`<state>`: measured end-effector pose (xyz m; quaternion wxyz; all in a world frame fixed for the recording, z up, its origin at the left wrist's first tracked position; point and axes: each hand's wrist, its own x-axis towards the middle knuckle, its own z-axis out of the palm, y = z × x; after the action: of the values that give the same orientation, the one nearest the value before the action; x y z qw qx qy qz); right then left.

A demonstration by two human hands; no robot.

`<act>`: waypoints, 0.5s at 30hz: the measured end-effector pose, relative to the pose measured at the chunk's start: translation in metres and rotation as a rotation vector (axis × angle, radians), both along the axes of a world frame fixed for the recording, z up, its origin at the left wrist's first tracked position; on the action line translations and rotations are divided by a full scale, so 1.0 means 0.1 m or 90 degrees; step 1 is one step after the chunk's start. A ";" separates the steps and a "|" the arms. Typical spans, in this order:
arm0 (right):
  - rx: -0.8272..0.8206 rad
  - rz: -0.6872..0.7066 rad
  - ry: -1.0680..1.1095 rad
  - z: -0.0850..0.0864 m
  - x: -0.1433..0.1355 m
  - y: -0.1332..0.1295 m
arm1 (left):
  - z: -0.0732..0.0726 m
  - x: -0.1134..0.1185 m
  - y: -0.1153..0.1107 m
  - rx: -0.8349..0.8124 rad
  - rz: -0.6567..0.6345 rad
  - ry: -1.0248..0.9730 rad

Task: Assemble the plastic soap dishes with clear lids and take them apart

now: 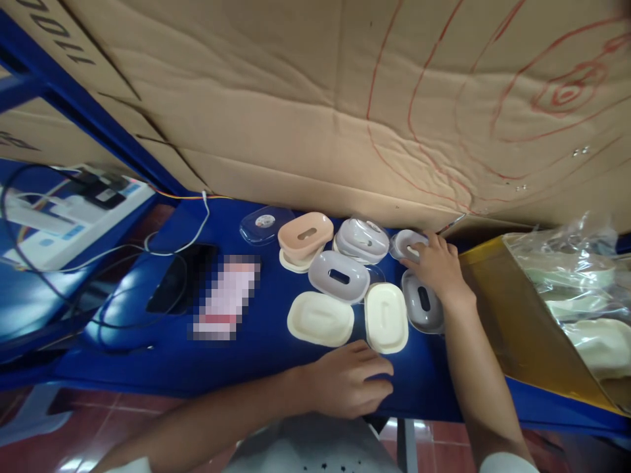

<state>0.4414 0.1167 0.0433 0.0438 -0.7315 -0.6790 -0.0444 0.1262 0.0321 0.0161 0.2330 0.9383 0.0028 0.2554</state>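
Note:
At the back right of the blue table, my right hand (438,266) has its thumb and fingers around the right side of a small grey soap dish (405,243). Under my right wrist lies a darker grey slotted soap dish (415,309), partly covered. My left hand (352,381) rests near the front edge, fingers loosely bent and apart, holding nothing. Just beyond it lie two cream oval trays, one flat on the left (320,320) and one on the right (387,318). Behind them are a grey slotted dish (320,276), a peach slotted dish (290,240) and a wrapped lilac dish (355,240).
A clear lid (266,225) lies at the back. A pixelated pink phone screen (227,295), a dark device (172,282), cables and a power strip (73,223) occupy the left. At right stands an open carton (488,309) with plastic-wrapped pieces (599,335). Cardboard (276,98) walls the back.

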 end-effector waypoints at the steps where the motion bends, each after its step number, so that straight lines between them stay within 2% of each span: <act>1: -0.013 0.003 0.007 0.02 0.01 0.00 | 0.01 -0.01 0.04 -0.013 0.010 -0.007; 5: -0.053 0.010 0.095 0.21 0.08 -0.01 | 0.09 -0.08 0.18 -0.015 0.065 -0.024; 9: -0.028 0.054 0.248 0.51 0.19 -0.04 | 0.15 -0.11 0.26 0.042 0.082 0.023; 12: -0.002 0.049 0.346 0.72 0.25 -0.10 | 0.14 -0.10 0.25 0.063 0.061 0.097; 15: 0.007 0.004 0.349 0.77 0.33 -0.14 | 0.08 -0.08 0.22 0.073 0.054 0.139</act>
<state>0.4748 0.1029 0.1202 0.2300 -0.7139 -0.6437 0.1518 0.1181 0.0539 0.0237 0.1665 0.9713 0.0535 0.1614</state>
